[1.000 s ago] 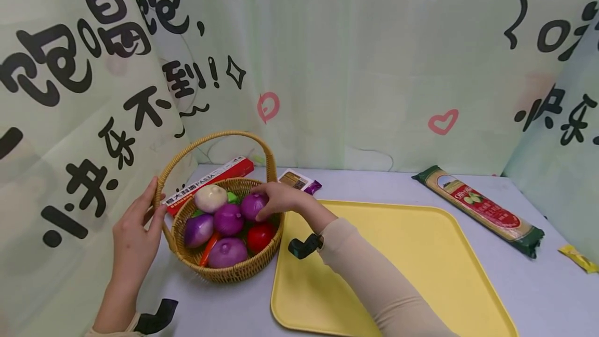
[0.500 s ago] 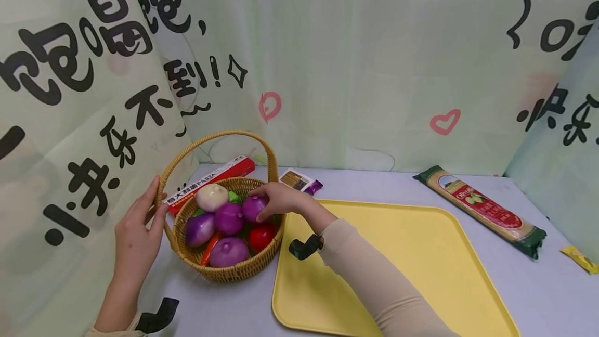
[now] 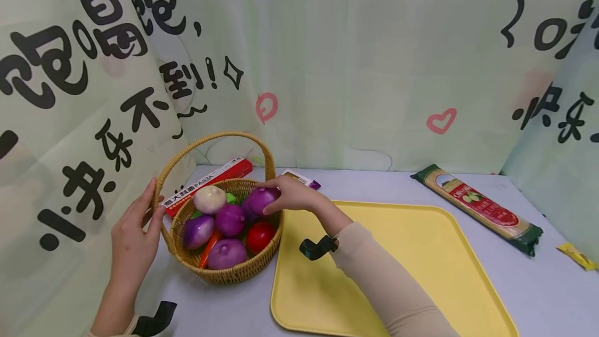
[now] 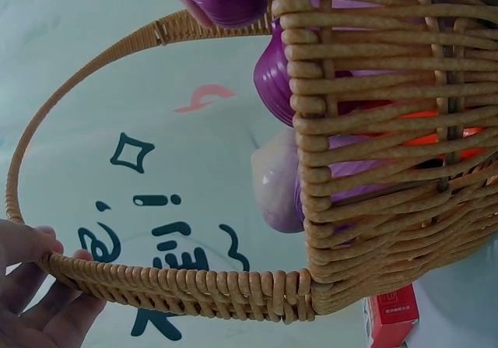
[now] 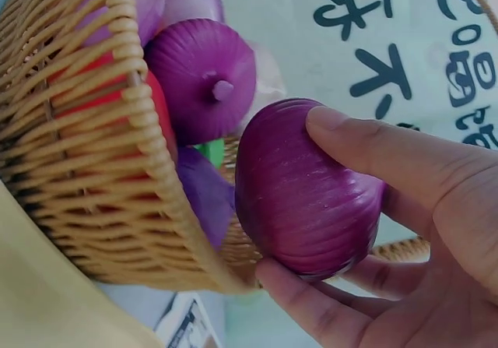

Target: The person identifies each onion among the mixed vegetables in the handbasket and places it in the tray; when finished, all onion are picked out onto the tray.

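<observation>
A wicker basket (image 3: 236,276) with an arched handle (image 3: 223,134) stands left of centre. My left hand (image 3: 135,238) holds the handle's left side, thumb and fingers about it in the left wrist view. My right hand (image 3: 299,195) pinches a purple onion (image 5: 303,188) between thumb and fingers at the basket's right rim, raised above the other vegetables. Inside the basket are another purple onion (image 3: 230,220), a red tomato (image 3: 260,237), a whitish onion (image 3: 210,199), a round purple vegetable (image 3: 227,255), a purple-and-white one (image 3: 198,232) and an orange-red long one (image 3: 209,250).
To the right of the basket lies a yellow tray (image 3: 398,274), partly under my right forearm. Behind the basket are a red pasta box (image 3: 234,169) and a small purple-edged packet (image 3: 312,184). A noodle pack (image 3: 477,207) and a yellow sachet (image 3: 577,257) lie at right.
My right hand has lifted the purple onion slightly up and to the right, and a purple thing shows beneath it. The left hand stays on the handle.
</observation>
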### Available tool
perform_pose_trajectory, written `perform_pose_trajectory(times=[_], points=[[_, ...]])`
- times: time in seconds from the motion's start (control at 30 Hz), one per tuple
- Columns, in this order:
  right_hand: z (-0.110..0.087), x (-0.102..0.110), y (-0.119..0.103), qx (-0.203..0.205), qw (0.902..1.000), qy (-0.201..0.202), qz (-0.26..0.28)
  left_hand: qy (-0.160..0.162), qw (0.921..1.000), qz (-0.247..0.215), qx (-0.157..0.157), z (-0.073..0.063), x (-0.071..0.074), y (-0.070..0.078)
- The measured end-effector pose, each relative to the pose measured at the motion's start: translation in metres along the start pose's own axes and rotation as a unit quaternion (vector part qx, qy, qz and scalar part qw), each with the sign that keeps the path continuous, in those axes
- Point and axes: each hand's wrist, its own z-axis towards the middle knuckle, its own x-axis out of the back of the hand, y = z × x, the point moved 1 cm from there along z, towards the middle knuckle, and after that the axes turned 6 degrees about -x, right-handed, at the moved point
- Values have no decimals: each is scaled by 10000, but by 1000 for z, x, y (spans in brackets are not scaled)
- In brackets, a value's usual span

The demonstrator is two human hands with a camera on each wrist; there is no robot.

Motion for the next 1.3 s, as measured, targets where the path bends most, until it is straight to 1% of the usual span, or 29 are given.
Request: perform_pose_trajectory(times=[0.1,0.23,0.4,0.53,0.7,0.87,1.0,1.13,1.3], points=[[-7,6,1,67,9999,140,-41,54,9999,-51,-68,-1,0,-1],[-19,16,3,35,9996,270,40,122,9997,-138,-162,-1,-1,-1],[-34,29,6,142,9987,437,202,129,9999,-51,-99,-1,-1,-1],[-47,38,12,144,9977,588,312,138,9999,-34,-97,-1,-2,0],[-64,50,20,57,9957,803,449,124,9999,-28,-62,-2,-1,0],[-78,58,30,-139,9935,963,585,16,10000,10,-69,-2,1,0],[-86,61,41,-246,9925,1065,539,-104,9999,-15,60,-4,2,-2],[-93,62,52,-253,9916,1147,535,-242,9993,63,285,-5,4,-3],[-97,62,63,-370,9907,1165,602,-330,9988,107,358,-5,5,-3]])
